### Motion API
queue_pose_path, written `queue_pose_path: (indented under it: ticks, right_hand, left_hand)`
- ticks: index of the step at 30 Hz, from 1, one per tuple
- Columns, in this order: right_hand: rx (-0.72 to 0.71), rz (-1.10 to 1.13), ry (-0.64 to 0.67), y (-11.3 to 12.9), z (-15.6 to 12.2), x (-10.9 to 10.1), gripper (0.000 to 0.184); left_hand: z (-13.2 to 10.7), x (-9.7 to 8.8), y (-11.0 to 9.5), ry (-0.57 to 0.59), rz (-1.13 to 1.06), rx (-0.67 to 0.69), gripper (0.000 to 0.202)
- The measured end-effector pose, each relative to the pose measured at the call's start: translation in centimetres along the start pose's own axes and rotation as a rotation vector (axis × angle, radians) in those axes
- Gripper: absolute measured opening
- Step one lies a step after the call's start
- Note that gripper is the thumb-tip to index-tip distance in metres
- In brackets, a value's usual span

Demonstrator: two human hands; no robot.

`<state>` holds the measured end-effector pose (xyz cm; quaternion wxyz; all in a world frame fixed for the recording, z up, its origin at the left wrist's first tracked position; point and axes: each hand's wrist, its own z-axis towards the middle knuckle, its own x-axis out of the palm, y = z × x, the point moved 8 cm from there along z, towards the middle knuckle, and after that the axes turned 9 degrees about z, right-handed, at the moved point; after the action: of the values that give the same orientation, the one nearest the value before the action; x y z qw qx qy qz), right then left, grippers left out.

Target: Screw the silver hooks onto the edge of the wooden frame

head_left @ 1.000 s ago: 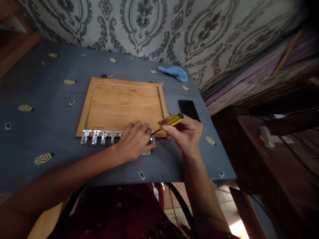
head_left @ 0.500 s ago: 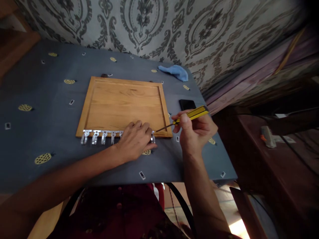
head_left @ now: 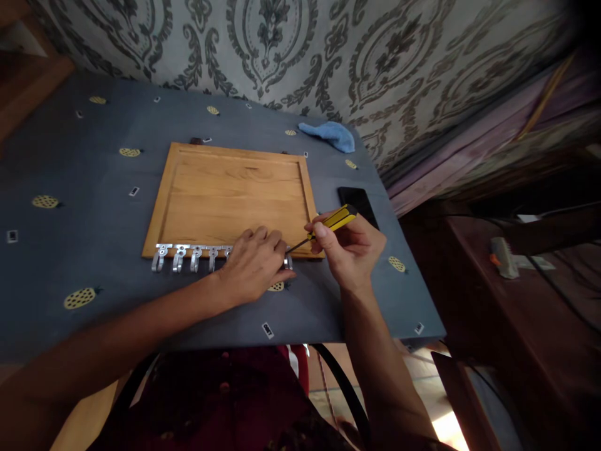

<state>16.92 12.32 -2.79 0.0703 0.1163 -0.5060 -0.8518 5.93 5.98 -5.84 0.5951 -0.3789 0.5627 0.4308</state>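
Observation:
A framed wooden board [head_left: 235, 194] lies on the table, with a silver hook rail [head_left: 179, 250] along its near edge. My left hand [head_left: 253, 263] rests over the right part of that rail, fingers bent onto it and thumb stretched along the near side, hiding several hooks. A yellow and black screwdriver [head_left: 335, 219] is pinched between the thumb and fingers of my right hand [head_left: 354, 250]. Its thin shaft slopes down to the left, and the tip meets the rail's right end beside my left fingers. Whether a screw sits under the tip cannot be made out.
A black phone [head_left: 359, 203] lies right of the board, close behind my right hand. Farther back is a blue cloth [head_left: 331, 134]. The grey pineapple-print tablecloth [head_left: 84, 238] covers the table up to a patterned wall [head_left: 267, 50]. Dark red furniture [head_left: 488, 282] stands at the right.
My right hand has moved left and slightly down with the screwdriver, bringing its tip to the rail's right end. More of the phone shows now. My left hand stays in place.

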Motion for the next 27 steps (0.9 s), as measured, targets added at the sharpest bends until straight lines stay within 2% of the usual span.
queue_pose_path:
  ticks: [8, 14, 17, 23, 27]
  right_hand:
    - [0.051, -0.027, 0.078, -0.3, 0.0, 0.3, 0.019]
    - [0.144, 0.100, 0.249, 0.0, 0.4, 0.6, 0.019]
    - [0.138, 0.129, 0.308, 0.4, 0.5, 0.7, 0.015]
    - [0.012, 0.052, 0.305, 0.8, 0.5, 1.0, 0.021]
    - [-0.030, -0.055, 0.197, 0.5, 0.3, 0.8, 0.021]
  left_hand:
    - [0.1, 0.0, 0.1, 0.021, -0.004, 0.003, 0.042]
    - [0.1, 0.1, 0.1, 0.020, -0.006, 0.004, 0.042]
    - [0.1, 0.2, 0.0, 0.021, 0.002, 0.005, 0.043]
    - [0.1, 0.2, 0.0, 0.021, 0.004, 0.004, 0.045]
    - [0.1, 0.3, 0.0, 0.045, -0.007, 0.003, 0.046]
